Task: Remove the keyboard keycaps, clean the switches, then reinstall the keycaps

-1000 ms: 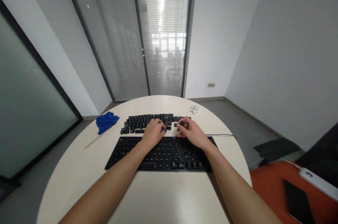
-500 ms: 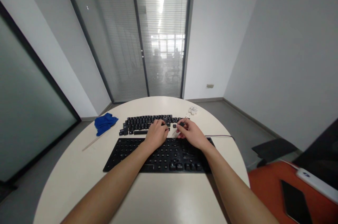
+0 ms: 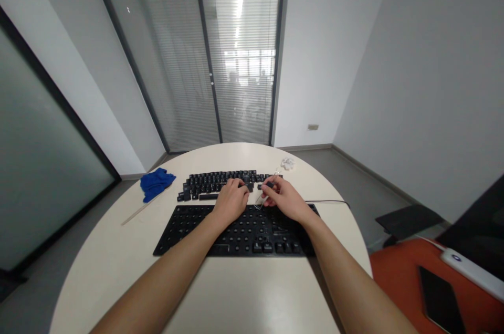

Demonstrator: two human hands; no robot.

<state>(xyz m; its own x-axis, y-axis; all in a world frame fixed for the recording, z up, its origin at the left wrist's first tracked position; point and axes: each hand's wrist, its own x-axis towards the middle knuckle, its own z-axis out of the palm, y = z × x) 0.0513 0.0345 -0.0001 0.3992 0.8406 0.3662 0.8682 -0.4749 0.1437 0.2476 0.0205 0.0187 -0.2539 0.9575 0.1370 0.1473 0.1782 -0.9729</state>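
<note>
A black keyboard (image 3: 240,229) lies across the table, most of its switches bare, with a few keycaps (image 3: 275,247) on its near right edge. Loose black keycaps (image 3: 212,181) stand in rows behind it. My left hand (image 3: 230,201) is over the right part of these rows, fingers bent down and closed at a dark keycap (image 3: 249,187); what lies between the fingertips is hidden. My right hand (image 3: 285,196) is closed on a keycap puller with a dark body (image 3: 270,185). The puller's thin wire ends (image 3: 258,206) point down at the keyboard's back edge.
A blue cloth (image 3: 156,184) and a thin wooden stick (image 3: 137,214) lie at the left. A small clear crumpled item (image 3: 287,164) sits at the back right. A cable (image 3: 326,201) runs rightward. On an orange chair seat are a phone (image 3: 441,300) and a white power strip (image 3: 472,273).
My left hand has shifted slightly left. The puller's wire ends now show more clearly by the keyboard's back edge. My right hand has barely moved.
</note>
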